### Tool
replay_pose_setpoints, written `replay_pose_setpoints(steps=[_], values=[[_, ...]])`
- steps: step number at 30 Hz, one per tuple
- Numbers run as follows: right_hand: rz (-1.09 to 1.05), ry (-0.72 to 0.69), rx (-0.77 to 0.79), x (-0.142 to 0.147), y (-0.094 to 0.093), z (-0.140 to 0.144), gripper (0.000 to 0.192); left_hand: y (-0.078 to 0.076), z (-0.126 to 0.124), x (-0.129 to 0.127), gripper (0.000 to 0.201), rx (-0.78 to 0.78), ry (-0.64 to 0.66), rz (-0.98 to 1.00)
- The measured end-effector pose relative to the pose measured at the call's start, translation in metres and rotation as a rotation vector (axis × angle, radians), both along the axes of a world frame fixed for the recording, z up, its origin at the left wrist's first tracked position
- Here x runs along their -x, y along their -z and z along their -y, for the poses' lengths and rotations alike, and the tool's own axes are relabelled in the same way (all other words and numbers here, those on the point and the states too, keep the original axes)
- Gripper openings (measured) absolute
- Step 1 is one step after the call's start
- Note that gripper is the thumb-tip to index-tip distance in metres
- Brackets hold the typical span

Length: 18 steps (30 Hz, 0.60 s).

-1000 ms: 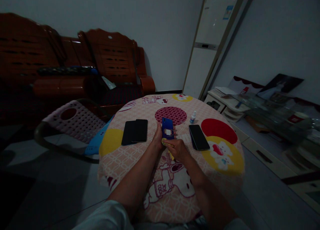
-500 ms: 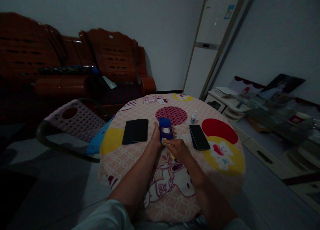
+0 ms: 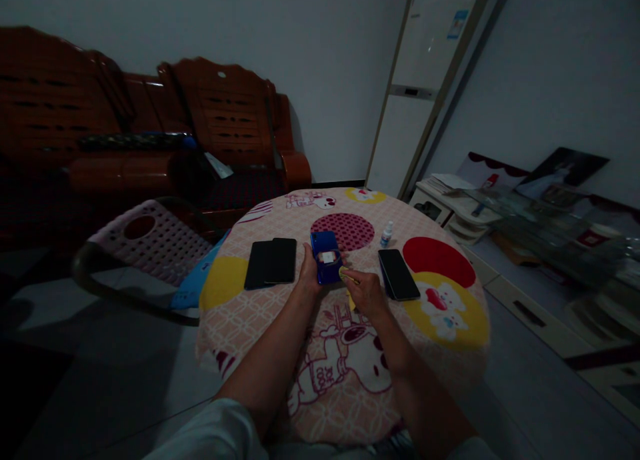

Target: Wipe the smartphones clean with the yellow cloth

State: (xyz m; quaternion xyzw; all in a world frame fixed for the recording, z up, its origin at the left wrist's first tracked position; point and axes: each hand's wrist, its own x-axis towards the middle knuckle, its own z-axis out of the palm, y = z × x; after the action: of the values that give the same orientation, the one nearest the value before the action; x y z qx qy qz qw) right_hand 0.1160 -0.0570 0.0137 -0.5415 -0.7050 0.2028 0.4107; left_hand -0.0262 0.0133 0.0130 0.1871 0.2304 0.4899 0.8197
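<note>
Slippage is my worry: my left hand [image 3: 309, 273] has its grip clamped on the near end of the blue phone [image 3: 326, 256], tilted just above the surface [image 3: 280, 327], and pressure from the yellow cloth [image 3: 350, 293] pinched in my right hand [image 3: 367, 292] could lever it loose. The phone is glossy blue with a pale sticker.

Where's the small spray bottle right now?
The small spray bottle stands upright on the table, right of the maroon dotted circle, just behind the black phone.
</note>
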Motion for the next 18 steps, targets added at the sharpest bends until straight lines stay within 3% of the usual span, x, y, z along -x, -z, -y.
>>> replay_pose_setpoints(steps=[9, 18], values=[[0.080, -0.171, -0.031, 0.019, 0.004, 0.007, 0.025, 0.001, 0.003, -0.011, 0.082, 0.070, -0.001, -0.083], [0.014, 0.008, -0.020, 0.000, 0.000, -0.002, 0.027, -0.001, 0.004, -0.007, 0.079, 0.076, 0.016, -0.130]])
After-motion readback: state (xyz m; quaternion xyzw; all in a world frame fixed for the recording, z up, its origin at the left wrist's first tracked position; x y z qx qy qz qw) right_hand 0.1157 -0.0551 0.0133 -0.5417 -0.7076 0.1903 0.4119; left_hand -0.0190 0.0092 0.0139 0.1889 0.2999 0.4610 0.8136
